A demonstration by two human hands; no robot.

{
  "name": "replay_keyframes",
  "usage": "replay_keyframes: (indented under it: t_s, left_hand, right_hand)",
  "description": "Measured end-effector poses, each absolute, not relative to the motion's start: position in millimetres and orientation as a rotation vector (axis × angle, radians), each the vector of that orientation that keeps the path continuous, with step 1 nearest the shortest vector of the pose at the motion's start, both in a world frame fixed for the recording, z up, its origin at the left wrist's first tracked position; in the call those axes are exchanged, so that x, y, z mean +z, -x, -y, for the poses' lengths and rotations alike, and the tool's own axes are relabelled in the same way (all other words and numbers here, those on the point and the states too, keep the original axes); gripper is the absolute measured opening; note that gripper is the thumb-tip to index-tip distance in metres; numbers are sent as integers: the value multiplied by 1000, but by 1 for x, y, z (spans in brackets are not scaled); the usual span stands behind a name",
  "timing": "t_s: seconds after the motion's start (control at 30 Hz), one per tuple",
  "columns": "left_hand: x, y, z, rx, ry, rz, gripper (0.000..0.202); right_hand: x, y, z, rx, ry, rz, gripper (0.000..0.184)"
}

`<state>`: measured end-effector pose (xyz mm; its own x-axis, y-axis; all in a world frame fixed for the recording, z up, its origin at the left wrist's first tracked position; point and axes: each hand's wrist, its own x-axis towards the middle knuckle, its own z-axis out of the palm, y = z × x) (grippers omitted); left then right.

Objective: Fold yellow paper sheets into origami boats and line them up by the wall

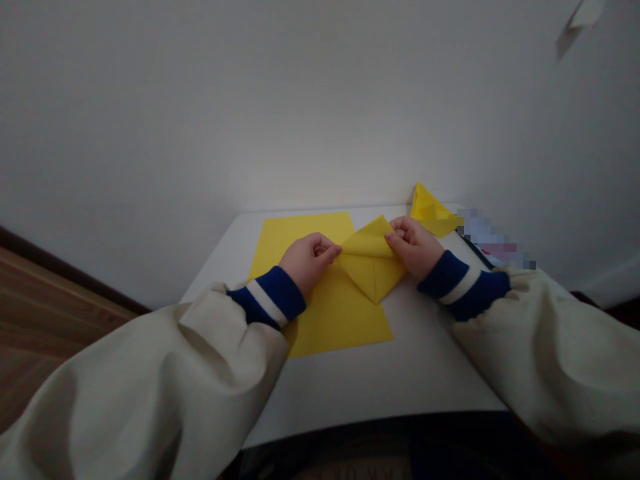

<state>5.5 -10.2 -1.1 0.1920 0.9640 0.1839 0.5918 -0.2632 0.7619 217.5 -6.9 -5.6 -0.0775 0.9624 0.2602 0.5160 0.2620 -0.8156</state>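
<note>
A partly folded yellow paper (371,265) is held just above a flat yellow sheet (330,313) on the white table (400,373). My left hand (309,259) pinches the folded paper's left corner with closed fingers. My right hand (413,245) pinches its upper right corner, fingers curled. The piece shows a flap on top and a point toward me. Both arms wear cream sleeves with blue and white cuffs.
A finished folded yellow paper shape (431,212) stands at the table's far right corner by the white wall. A blurred item (493,243) lies along the right edge. Wooden floor (45,313) shows at the left.
</note>
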Motion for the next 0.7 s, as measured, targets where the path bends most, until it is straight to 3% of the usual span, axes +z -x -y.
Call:
replay_keyframes:
  t_s: [0.4,0.7]
  left_hand:
    - [-1,-9,9,1040,-1568,-1325,17]
    - [-1,-12,7,1169,-1313,-1177,15]
  right_hand:
    - [-10,-223,5,532,1307,1766,8]
    - [-3,-218,11,682,1220,1654,9]
